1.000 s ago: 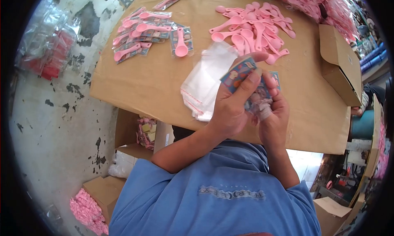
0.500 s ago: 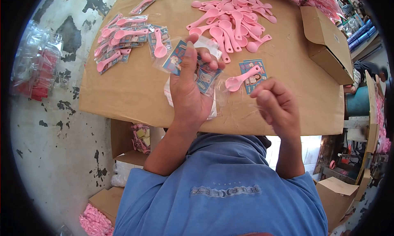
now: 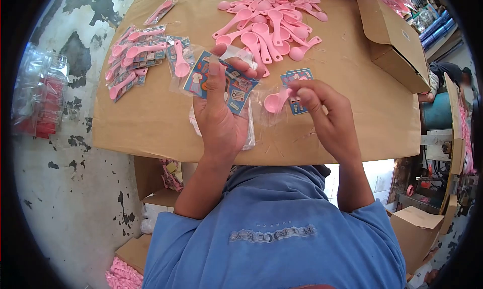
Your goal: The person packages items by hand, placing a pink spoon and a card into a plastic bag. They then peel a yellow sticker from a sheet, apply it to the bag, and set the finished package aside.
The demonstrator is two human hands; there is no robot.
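Observation:
My left hand [image 3: 221, 100], thumb up and fingers curled, grips a blue printed card [image 3: 201, 73] in a clear plastic bag. A white stack, possibly paper or bags [image 3: 250, 130], lies partly hidden under that hand. My right hand [image 3: 324, 113] pinches the handle of a pink measuring spoon [image 3: 274, 103] lying on the table; its fingertips hide the handle's end. Under and beside that spoon are blue printed cards [image 3: 302, 75]. Just left of my left hand lies a bagged pink spoon with a card [image 3: 181, 63].
Loose pink spoons [image 3: 261, 30] form a pile at the table's far middle. Bagged spoons [image 3: 133, 53] are stacked at the left. An open cardboard box [image 3: 395, 42] stands at the right edge of the brown table [image 3: 151, 133]. Plastic packets [image 3: 40, 93] hang at the left wall.
My right hand has moved up and left onto the spoon's handle. My left hand still holds the bagged card, now turned more face-on. The whole view has shifted slightly.

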